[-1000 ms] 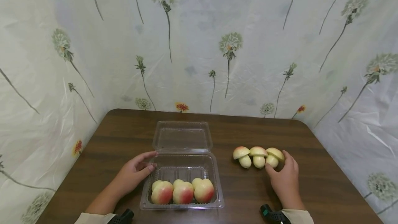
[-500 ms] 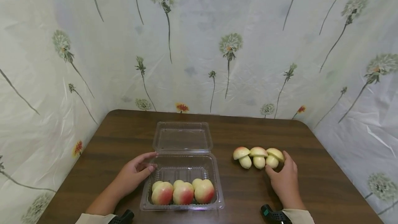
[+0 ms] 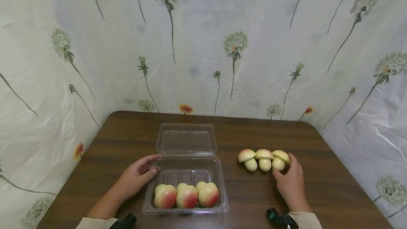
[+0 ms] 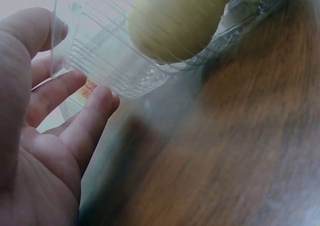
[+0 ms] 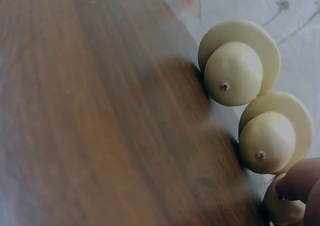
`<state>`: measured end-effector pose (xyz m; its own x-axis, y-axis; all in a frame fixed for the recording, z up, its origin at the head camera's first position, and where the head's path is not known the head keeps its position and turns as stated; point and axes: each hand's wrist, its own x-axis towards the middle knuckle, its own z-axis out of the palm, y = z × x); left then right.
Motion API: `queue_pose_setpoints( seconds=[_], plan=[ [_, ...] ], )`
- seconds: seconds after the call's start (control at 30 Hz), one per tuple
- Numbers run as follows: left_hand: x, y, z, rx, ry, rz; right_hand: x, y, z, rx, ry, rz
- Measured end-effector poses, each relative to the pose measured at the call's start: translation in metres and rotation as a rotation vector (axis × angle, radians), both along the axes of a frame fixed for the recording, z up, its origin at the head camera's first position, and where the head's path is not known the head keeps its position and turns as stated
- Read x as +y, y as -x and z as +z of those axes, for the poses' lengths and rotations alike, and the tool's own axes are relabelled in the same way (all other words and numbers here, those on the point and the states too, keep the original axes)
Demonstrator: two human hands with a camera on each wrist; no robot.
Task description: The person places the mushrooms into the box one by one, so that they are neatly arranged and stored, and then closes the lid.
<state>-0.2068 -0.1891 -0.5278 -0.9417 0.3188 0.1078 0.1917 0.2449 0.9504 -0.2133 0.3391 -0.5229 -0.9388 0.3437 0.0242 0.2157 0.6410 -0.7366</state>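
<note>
A clear plastic clamshell container point(image 3: 223, 186) lies opened on the table, its lid point(image 3: 186, 139) folded back. My left hand point(image 3: 135, 176) grips its left rim near the hinge; in the left wrist view the thumb and fingers point(image 4: 87, 131) are at the clear wall. Three cream mushroom-shaped pieces with red-blushed caps point(image 3: 187, 197) sit in a row along the container's near side. To the right, three more such mushrooms point(image 3: 264, 154) stand side by side. My right hand point(image 3: 292, 183) pinches the rightmost mushroom point(image 3: 279, 163) between thumb and fingers; the right wrist view shows the thumb point(image 5: 300, 178) against its stem.
The dark brown wooden table point(image 3: 248, 200) has rounded far corners. A pale sheet printed with dandelions point(image 3: 235, 48) hangs behind it and along both sides. Black wrist devices point(image 3: 281, 218) sit at both cuffs.
The right hand and the rightmost mushroom have shifted very slightly. The left hand, the container and the other mushrooms stay where they were.
</note>
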Motion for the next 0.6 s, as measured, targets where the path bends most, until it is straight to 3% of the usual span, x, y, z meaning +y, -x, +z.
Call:
queue_pose_setpoints(
  seconds=[0.6],
  plan=[
    [0.0004,0.0003,-0.0008,0.014,-0.014,0.001,0.0032,0.0002,-0.0016,-0.007,0.0,0.014]
  ],
)
